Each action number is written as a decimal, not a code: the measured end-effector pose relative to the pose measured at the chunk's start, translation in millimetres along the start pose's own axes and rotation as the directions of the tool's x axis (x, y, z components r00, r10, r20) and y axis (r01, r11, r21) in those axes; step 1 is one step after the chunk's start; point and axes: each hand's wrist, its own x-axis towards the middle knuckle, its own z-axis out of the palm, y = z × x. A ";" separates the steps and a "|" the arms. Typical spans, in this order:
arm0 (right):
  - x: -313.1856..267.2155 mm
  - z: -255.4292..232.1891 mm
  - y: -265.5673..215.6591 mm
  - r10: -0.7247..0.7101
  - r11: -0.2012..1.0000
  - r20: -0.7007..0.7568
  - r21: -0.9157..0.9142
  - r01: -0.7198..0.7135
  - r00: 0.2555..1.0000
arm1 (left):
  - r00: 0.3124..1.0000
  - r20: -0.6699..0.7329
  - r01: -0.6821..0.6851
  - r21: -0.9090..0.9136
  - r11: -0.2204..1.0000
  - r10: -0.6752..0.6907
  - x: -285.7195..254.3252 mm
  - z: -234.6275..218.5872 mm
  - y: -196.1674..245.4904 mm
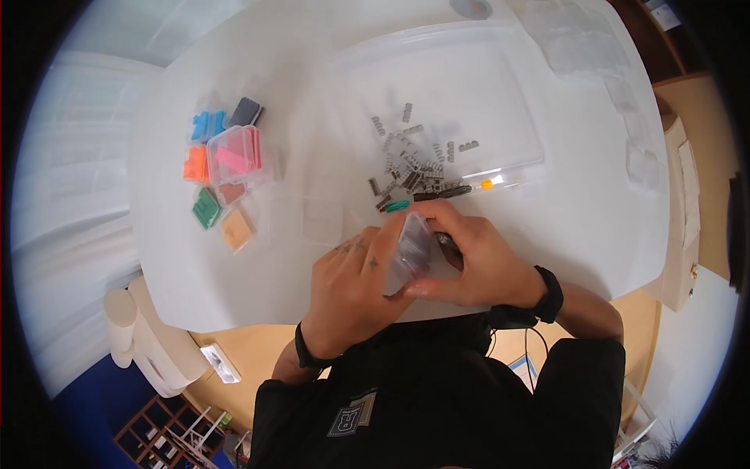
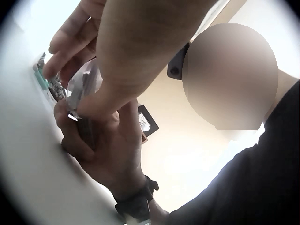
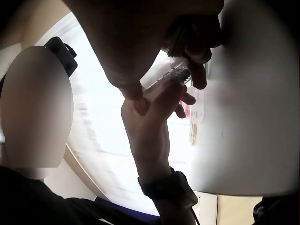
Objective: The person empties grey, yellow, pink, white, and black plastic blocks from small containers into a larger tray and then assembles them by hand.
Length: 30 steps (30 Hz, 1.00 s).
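Note:
Between both hands is a small clear plastic box (image 1: 414,246), tilted, with dark grey pieces showing through its wall in the right wrist view (image 3: 185,75). My left hand (image 1: 351,273) grips the box from the left, thumb at its near end. From the right, my right hand (image 1: 476,258) holds it with thumb and index finger. Small ridged grey pieces (image 1: 445,239) are tucked in the curled fingers of the right hand. Just beyond the hands lies a loose pile of small grey studded bricks (image 1: 418,176), with a green piece (image 1: 397,206) at its near edge.
A large clear plastic tray (image 1: 539,148) lies under and behind the pile. A yellow piece (image 1: 487,184) is by its near edge. At left stand small clear boxes with pink (image 1: 234,156), blue (image 1: 207,125), orange (image 1: 195,164), green (image 1: 206,208) and tan (image 1: 236,229) contents.

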 end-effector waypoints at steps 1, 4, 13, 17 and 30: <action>0.3 3.1 2.1 -0.067 0.996 -0.027 -0.061 0.065 0.997 | 1.000 0.001 0.002 0.002 1.000 -0.002 -0.9 -0.7 1.7; -0.1 4.8 5.6 -0.149 0.983 -0.039 -0.117 0.143 0.988 | 0.999 0.049 0.015 0.024 1.000 -0.016 -2.0 -1.5 5.3; 2.3 -9.4 8.3 -0.101 0.993 0.027 0.055 0.100 0.994 | 0.994 0.082 0.092 -0.238 0.967 -0.074 -2.3 -4.2 -4.6; 1.4 -15.6 -1.5 -0.021 0.939 0.015 0.345 0.014 1.000 | 0.930 0.235 0.365 -0.529 0.766 -0.281 -7.8 -8.8 -12.0; 0.4 -4.3 11.6 -0.179 0.949 -0.195 0.223 0.221 0.964 | 0.935 0.152 0.352 -0.478 0.805 -0.319 -9.5 -11.8 -1.4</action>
